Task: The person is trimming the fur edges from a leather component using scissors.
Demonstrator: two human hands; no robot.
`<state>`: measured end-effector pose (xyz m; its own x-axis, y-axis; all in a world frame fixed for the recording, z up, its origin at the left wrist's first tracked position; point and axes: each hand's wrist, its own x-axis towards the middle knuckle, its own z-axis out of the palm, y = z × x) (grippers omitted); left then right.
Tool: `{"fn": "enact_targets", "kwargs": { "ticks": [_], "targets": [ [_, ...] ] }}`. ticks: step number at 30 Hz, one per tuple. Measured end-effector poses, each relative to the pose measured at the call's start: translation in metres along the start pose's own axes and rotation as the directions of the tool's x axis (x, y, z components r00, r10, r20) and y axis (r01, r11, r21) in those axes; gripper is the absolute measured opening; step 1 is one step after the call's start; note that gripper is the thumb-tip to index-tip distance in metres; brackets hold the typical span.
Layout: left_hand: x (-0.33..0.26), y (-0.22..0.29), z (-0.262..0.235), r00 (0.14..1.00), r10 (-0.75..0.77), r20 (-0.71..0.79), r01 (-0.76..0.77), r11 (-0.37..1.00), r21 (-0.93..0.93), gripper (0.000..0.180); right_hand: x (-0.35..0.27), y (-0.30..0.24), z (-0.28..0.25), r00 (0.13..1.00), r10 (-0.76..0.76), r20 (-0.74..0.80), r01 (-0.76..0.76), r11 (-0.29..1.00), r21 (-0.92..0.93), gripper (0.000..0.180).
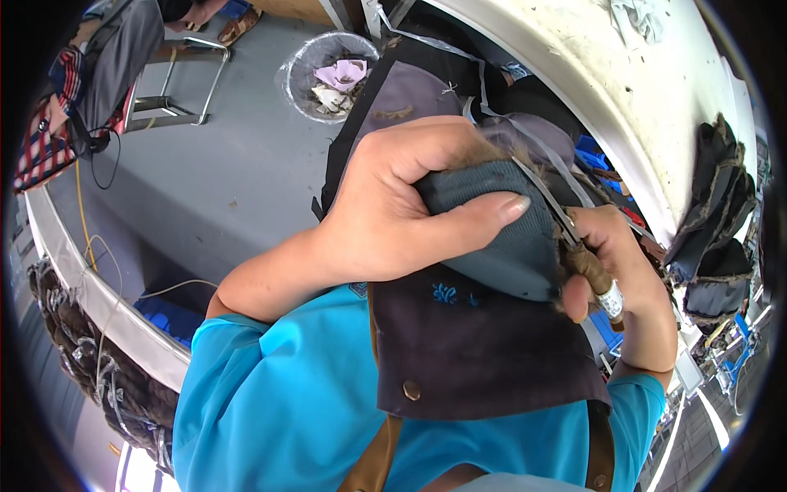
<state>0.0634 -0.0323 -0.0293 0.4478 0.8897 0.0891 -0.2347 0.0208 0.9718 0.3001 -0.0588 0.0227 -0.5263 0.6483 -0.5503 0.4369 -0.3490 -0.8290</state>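
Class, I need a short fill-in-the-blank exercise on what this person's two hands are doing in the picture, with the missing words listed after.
1. The left hand grips a piece of grey ____ fabric.
2. The right hand holds a pair of ____ against it.
3. The person wears a ____ shirt.
4. The bin stands on the ____.

Missing words: knitted; scissors; blue; floor

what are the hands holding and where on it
Left hand grips the grey knit piece over its top; right hand holds a brown-handled tool by the handle.
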Motion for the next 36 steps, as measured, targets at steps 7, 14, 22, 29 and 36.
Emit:
{"fn": "enact_targets", "kwargs": {
  "ticks": [7,14,22,29,36],
  "targets": [
    [0.001,0.007,0.004,0.998,-0.051,0.028,0.052,0.998,-0.038,0.009,0.003,0.0,0.0,0.994,-0.109,-0.005,0.108,0.991,-0.074,0.047],
    [0.005,0.007,0.002,0.999,-0.011,0.039,0.013,0.999,-0.041,0.01,0.005,-0.005,-0.003,0.993,-0.11,-0.03,0.107,0.988,-0.111,0.048],
    [0.011,0.011,-0.005,0.982,-0.077,0.173,0.088,0.994,-0.06,0.012,0.001,-0.006,-0.007,0.999,-0.048,-0.003,0.048,0.996,-0.08,0.039],
    [0.013,0.016,-0.006,0.957,-0.178,0.23,0.207,0.972,-0.109,0.014,-0.002,-0.01,-0.011,0.999,-0.04,0.002,0.04,0.991,-0.13,0.031],
    [0.02,0.015,-0.009,0.939,-0.165,0.301,0.184,0.982,-0.036,0.01,-0.007,-0.019,-0.017,0.993,0.104,-0.059,-0.111,0.983,-0.145,0.032]
  ]
}}
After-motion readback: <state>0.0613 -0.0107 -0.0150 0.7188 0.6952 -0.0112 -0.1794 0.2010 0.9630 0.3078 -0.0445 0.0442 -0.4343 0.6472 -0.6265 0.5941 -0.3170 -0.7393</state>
